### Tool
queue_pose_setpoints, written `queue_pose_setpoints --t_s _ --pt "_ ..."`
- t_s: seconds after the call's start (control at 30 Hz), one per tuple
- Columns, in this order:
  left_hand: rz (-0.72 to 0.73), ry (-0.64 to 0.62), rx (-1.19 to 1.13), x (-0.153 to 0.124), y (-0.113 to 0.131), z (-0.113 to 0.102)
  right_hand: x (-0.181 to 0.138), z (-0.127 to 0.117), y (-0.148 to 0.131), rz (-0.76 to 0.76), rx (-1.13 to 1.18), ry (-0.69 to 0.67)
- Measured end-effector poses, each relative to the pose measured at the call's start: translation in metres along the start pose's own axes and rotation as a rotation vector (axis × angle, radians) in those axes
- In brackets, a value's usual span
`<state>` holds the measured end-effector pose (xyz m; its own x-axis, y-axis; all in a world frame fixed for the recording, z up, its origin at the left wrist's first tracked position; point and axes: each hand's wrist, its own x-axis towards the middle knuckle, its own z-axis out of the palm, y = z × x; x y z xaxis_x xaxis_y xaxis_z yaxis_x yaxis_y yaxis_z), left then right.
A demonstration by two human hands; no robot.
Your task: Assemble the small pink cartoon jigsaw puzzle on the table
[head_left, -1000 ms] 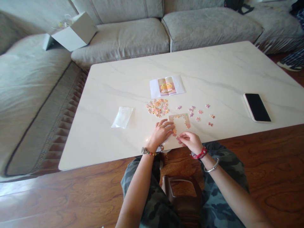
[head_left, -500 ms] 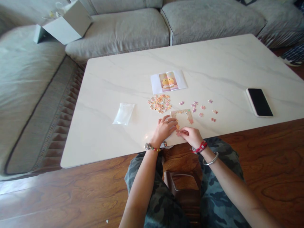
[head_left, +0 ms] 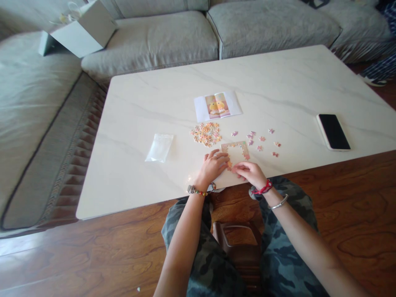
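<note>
Puzzle border, partly joined and open at the bottom, lies just below and right of the centre of the view on a white marbled table. The left hand rests loosely over its left side, hiding part of it; the right hand brings thumb and fingertips together at its lower left end, though whether they grip a piece I cannot tell. Above the left hand sits a heap of loose pieces; more scattered pieces lie right of centre. Beyond the heap is a creased sheet printed with two yellow figures, any lettering too small to read. A clear plastic bag lies left of centre, a dark-screened phone at right. A grey sofa spans the top, with a white box upper left; a person's patterned trouser leg shows upper right.
</note>
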<state>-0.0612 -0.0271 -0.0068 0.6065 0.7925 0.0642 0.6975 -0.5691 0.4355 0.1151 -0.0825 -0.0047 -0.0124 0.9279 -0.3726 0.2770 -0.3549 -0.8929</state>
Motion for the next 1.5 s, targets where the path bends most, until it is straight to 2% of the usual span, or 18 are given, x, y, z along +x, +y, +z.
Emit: queue_pose_setpoints --t_s 0.37,0.63,0.8,0.9,0.97,1.2,1.27,1.37,1.5 --pt "-0.023 -0.007 0.004 0.001 0.002 -0.002 -0.011 0.014 -0.001 0.031 0.180 0.014" --pt "-0.018 0.001 0.003 0.000 0.001 -0.001 -0.016 0.023 -0.005 -0.059 -0.084 0.096" --pt "-0.026 -0.011 0.004 0.001 0.001 -0.001 -0.018 0.016 -0.006 -0.105 -0.172 0.079" --pt "-0.019 -0.014 -0.001 0.002 0.002 -0.004 -0.018 -0.004 -0.003 -0.235 -0.288 0.108" --pt "-0.014 -0.016 -0.001 0.002 0.002 -0.005 -0.016 -0.025 0.000 -0.317 -0.372 0.152" --pt "0.015 0.013 0.016 0.009 0.001 -0.006 0.004 -0.138 0.025 -0.382 -0.539 0.468" --pt "0.009 0.004 0.024 0.011 0.000 -0.006 0.012 -0.162 0.035 -0.366 -0.600 0.503" --pt "-0.002 -0.015 0.030 0.012 0.000 -0.008 0.018 -0.178 0.044 -0.350 -0.691 0.524" --pt "-0.006 -0.023 0.036 0.010 0.001 -0.011 0.020 -0.164 0.045 -0.430 -0.718 0.527"
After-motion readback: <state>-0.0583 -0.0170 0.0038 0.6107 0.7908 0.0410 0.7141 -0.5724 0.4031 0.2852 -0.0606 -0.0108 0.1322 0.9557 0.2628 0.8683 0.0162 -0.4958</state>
